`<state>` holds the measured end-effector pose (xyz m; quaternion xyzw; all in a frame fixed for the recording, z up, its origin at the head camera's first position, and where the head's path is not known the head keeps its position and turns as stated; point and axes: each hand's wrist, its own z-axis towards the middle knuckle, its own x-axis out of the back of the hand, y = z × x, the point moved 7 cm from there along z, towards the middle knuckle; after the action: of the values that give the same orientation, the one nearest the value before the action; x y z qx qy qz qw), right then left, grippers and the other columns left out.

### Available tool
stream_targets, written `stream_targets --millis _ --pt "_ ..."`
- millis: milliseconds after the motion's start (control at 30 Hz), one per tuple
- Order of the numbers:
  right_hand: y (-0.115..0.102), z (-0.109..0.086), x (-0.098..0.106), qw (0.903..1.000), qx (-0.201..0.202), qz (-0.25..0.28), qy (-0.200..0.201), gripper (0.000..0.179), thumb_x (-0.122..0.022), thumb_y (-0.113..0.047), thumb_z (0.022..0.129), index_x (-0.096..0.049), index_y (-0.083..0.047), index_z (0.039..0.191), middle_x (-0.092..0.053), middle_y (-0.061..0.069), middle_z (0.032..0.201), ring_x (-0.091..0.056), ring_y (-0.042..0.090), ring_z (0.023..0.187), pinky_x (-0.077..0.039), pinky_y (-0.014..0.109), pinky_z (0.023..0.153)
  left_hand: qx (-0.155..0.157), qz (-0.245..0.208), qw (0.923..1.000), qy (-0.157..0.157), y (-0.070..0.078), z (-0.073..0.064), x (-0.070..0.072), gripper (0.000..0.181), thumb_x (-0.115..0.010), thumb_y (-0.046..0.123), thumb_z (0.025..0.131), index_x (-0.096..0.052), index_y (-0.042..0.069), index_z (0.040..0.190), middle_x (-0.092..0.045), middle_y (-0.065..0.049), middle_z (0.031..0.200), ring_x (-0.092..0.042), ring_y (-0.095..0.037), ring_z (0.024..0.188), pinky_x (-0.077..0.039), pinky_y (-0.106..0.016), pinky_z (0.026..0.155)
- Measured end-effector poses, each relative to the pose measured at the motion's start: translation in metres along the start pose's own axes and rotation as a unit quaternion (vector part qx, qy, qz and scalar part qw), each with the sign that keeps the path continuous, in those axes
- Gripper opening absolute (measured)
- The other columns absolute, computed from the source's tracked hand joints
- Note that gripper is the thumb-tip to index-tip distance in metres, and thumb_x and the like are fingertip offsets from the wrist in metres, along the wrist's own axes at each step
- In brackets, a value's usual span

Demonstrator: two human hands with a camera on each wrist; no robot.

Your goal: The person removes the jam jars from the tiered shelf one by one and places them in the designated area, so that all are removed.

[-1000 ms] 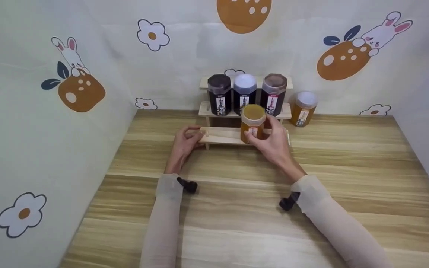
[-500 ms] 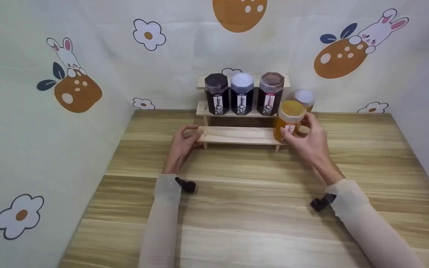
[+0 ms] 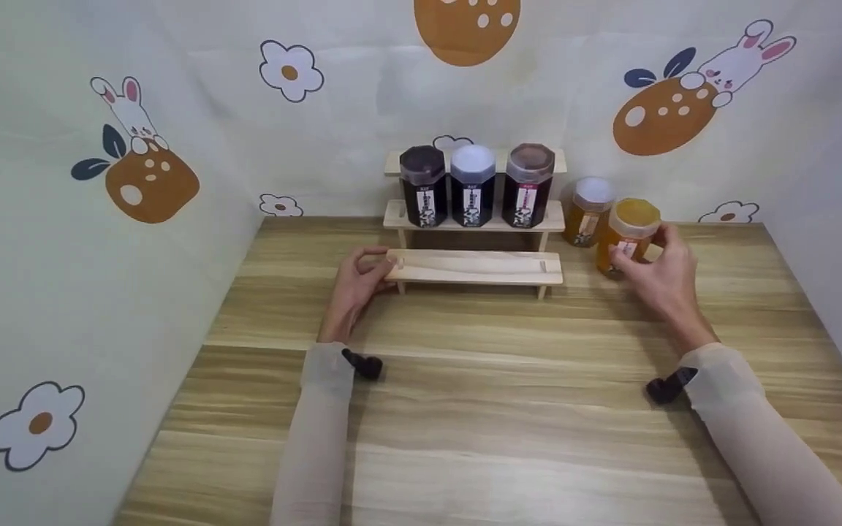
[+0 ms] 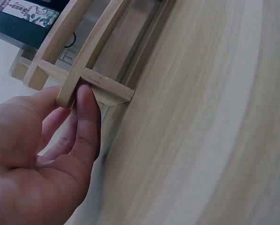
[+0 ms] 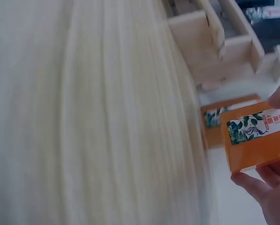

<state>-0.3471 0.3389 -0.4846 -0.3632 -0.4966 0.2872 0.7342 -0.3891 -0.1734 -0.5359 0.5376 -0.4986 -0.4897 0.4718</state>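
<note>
My left hand [image 3: 359, 281] pinches the left end of the front step of a small wooden tiered rack [image 3: 476, 267]; the left wrist view shows thumb and fingers on either side of that board [image 4: 79, 70]. In my right hand [image 3: 666, 277] is an orange jar [image 3: 626, 237] with a yellow lid, gripped by its sides to the right of the rack. The right wrist view shows this jar's label [image 5: 257, 126] facing the camera. Whether the jar touches the table I cannot tell. A second orange jar [image 3: 588, 219] with a white lid stands just behind it.
Three dark jars with black [image 3: 423, 186], white [image 3: 473, 186] and brown [image 3: 529, 186] lids stand in a row on the rack's middle step. Patterned cloth walls [image 3: 348, 124] enclose the wooden table [image 3: 465, 409] at the back and sides.
My right hand has carried the yellow-lidded jar from over the rack's front step to the right, beside the white-lidded jar. The left hand keeps its hold on the rack.
</note>
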Motion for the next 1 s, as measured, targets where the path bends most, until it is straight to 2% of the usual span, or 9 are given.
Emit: stream_targets --millis 200,267,400,600,800,1000 --pt "0.028 0.019 0.002 0.9984 -0.056 0.009 -0.008 0.088 -0.084 -0.037 0.095 -0.038 0.001 0.159 -0.053 0.024 0.158 -0.051 0.037 0.145 -0.045 0.054 0.126 0.002 -0.011 0.9999 -0.007 -0.002 0.001 -0.002 0.033 -0.077 0.011 0.102 -0.067 0.000 0.132 -0.080 -0.012 0.101 -0.078 -0.015 0.086 -0.069 -0.028 0.077" --pt "0.030 0.026 0.003 0.9982 -0.058 0.009 -0.007 0.087 -0.082 -0.037 0.096 -0.037 0.001 0.160 -0.051 0.024 0.159 -0.050 0.037 0.147 -0.044 0.053 0.128 0.003 -0.019 0.9998 -0.010 -0.003 0.001 -0.003 0.035 -0.077 0.010 0.102 -0.065 0.000 0.134 -0.080 -0.010 0.101 -0.078 -0.015 0.087 -0.069 -0.029 0.077" --pt "0.030 0.037 0.001 0.9981 -0.054 0.016 -0.023 0.086 -0.078 -0.038 0.100 -0.032 -0.001 0.163 -0.046 0.023 0.165 -0.045 0.037 0.154 -0.037 0.052 0.133 0.005 -0.029 0.9995 -0.008 -0.004 -0.001 -0.003 0.038 -0.077 0.010 0.102 -0.064 -0.001 0.136 -0.080 -0.007 0.099 -0.077 -0.015 0.086 -0.069 -0.029 0.075" --pt "0.028 0.045 -0.007 0.9942 -0.069 0.038 -0.073 0.088 -0.069 -0.040 0.107 -0.018 -0.010 0.172 -0.031 0.018 0.176 -0.029 0.033 0.165 -0.023 0.054 0.139 0.010 -0.033 0.9994 -0.003 -0.003 -0.003 -0.001 0.038 -0.078 0.010 0.102 -0.064 0.000 0.136 -0.080 -0.008 0.098 -0.078 -0.016 0.086 -0.069 -0.028 0.075" --pt "0.025 0.046 -0.012 0.9925 -0.069 0.046 -0.090 0.085 -0.065 -0.037 0.109 -0.013 -0.012 0.172 -0.026 0.016 0.178 -0.024 0.031 0.167 -0.020 0.054 0.139 0.012 -0.032 0.9994 -0.004 -0.002 -0.002 -0.001 0.036 -0.077 0.010 0.102 -0.065 0.000 0.135 -0.081 -0.010 0.100 -0.078 -0.016 0.087 -0.069 -0.030 0.077" --pt "0.023 0.047 -0.013 0.9934 -0.061 0.046 -0.085 0.087 -0.065 -0.037 0.109 -0.011 -0.011 0.172 -0.027 0.017 0.177 -0.026 0.031 0.166 -0.020 0.053 0.140 0.003 -0.021 0.9997 -0.009 0.000 -0.003 -0.001 0.036 -0.075 0.010 0.103 -0.063 -0.001 0.136 -0.080 -0.013 0.101 -0.078 -0.016 0.086 -0.070 -0.030 0.077"
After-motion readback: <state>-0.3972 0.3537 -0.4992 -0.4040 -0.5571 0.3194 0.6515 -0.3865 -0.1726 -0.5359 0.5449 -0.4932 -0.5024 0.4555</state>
